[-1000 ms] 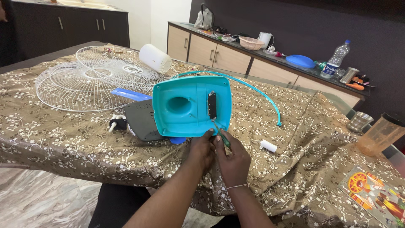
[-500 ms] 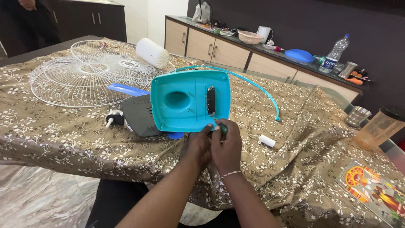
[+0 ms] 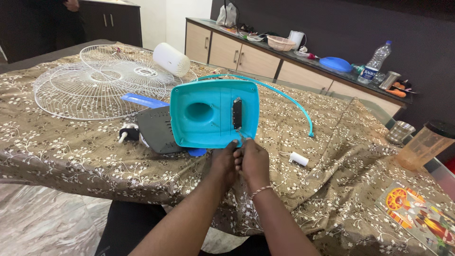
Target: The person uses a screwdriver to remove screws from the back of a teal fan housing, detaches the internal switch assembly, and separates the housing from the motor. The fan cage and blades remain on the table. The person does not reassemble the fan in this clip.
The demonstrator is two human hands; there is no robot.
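Observation:
A turquoise plastic fan base cover [image 3: 208, 114] stands tilted on the cloth-covered table, its inner side facing me, with a black strip part [image 3: 237, 114] fixed on it. My right hand [image 3: 254, 162] grips a screwdriver [image 3: 242, 137] whose metal tip points up at the bottom of the black strip; the handle is hidden in the fist. My left hand [image 3: 225, 163] rests beside it, fingertips touching the cover's lower edge. Behind the cover lies a grey base piece [image 3: 156, 129] and a blue fan blade [image 3: 142, 100].
Two white wire fan guards [image 3: 90, 80] and a white cylinder [image 3: 171, 59] lie at the far left. A turquoise curved rim strip [image 3: 294, 102] and a small white part [image 3: 299, 159] lie to the right. A steel cup [image 3: 400, 131], an orange jar [image 3: 424, 144] and a sideboard stand at the right.
My right hand closed further around the screwdriver, hiding its green handle, and both hands shifted slightly up towards the cover's lower edge. The view drifted a little.

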